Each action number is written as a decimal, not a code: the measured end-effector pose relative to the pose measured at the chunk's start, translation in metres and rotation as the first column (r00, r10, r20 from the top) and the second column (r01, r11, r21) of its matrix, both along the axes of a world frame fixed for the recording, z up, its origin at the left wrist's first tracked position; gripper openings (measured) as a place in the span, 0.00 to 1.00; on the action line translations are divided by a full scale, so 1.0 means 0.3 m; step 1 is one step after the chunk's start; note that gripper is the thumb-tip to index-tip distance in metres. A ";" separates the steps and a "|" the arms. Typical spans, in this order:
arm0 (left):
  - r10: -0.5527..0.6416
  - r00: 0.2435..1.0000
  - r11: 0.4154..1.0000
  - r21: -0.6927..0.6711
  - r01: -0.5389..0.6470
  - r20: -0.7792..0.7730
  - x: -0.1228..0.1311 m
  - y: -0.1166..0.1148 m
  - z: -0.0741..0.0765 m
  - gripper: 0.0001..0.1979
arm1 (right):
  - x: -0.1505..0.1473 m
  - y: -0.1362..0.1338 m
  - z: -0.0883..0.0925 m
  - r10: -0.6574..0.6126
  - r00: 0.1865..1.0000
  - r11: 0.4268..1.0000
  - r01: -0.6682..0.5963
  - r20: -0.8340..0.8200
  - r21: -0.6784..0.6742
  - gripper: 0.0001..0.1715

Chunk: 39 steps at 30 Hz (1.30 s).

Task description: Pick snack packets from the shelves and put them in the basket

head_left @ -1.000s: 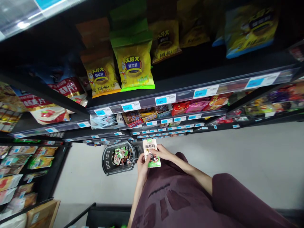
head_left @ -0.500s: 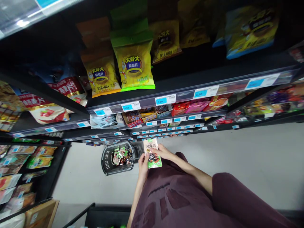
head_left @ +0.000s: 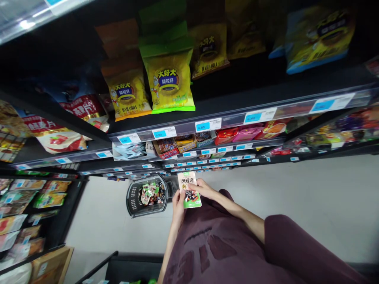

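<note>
Cream-and-green packet (head_left: 192, 199) sits before the maroon shirt (head_left: 213, 244), fingers of the left hand (head_left: 178, 204) gripping its left edge, those of the right hand (head_left: 205, 189) its right, covering some print. Leftward, a basket (head_left: 134, 196) holds packets (head_left: 150, 193); ahead, a shelf (head_left: 251, 81) bears yellow bags (head_left: 170, 88).

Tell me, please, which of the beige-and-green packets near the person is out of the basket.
The packet held between the left hand and the right hand; the similar packets lie inside the basket.
</note>
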<state>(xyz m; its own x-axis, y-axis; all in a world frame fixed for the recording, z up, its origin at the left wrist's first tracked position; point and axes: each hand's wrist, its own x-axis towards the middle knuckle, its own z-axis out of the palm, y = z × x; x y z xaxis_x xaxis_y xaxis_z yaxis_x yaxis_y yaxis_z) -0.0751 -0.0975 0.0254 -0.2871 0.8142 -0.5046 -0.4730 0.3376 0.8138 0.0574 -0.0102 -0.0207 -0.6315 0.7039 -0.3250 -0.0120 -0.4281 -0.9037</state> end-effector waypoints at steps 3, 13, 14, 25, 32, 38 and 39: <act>0.011 1.000 1.000 -0.001 -0.011 0.001 -0.002 0.003 -0.005 0.18 | 0.001 0.004 -0.012 -0.001 1.000 1.000 0.001 0.013 0.031 0.28; -0.008 1.000 1.000 -0.010 0.008 -0.015 -0.004 0.016 -0.002 0.18 | -0.006 0.014 -0.019 -0.021 1.000 1.000 0.021 -0.020 -0.006 0.25; -0.008 1.000 1.000 -0.011 0.008 -0.014 -0.004 0.015 -0.003 0.18 | -0.007 0.014 -0.018 -0.019 0.999 1.000 0.019 -0.032 -0.019 0.25; 0.081 0.997 0.997 0.000 -0.081 0.016 -0.020 0.001 -0.068 0.17 | -0.004 0.017 0.012 0.160 0.987 0.987 -0.160 0.002 -0.004 0.27; 0.050 0.999 0.999 -0.003 -0.050 0.000 -0.031 0.000 -0.080 0.17 | -0.010 0.022 0.048 0.144 0.989 0.989 -0.144 -0.015 0.025 0.25; 0.049 0.999 0.999 -0.013 -0.049 -0.006 -0.033 0.009 -0.078 0.18 | -0.017 0.019 0.044 0.111 0.994 0.994 -0.111 -0.007 -0.013 0.26; 0.050 0.999 0.999 -0.011 -0.050 -0.001 -0.032 0.010 -0.076 0.18 | -0.019 0.018 0.040 0.108 0.994 0.994 -0.109 -0.003 -0.019 0.27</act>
<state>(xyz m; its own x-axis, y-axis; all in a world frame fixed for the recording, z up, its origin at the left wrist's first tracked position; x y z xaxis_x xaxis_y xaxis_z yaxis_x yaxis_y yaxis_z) -0.0849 -0.0945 0.0025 -0.3278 0.7934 -0.5129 -0.4888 0.3222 0.8107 0.0519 -0.0049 -0.0086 -0.7046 0.6250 -0.3361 0.0334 -0.4438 -0.8955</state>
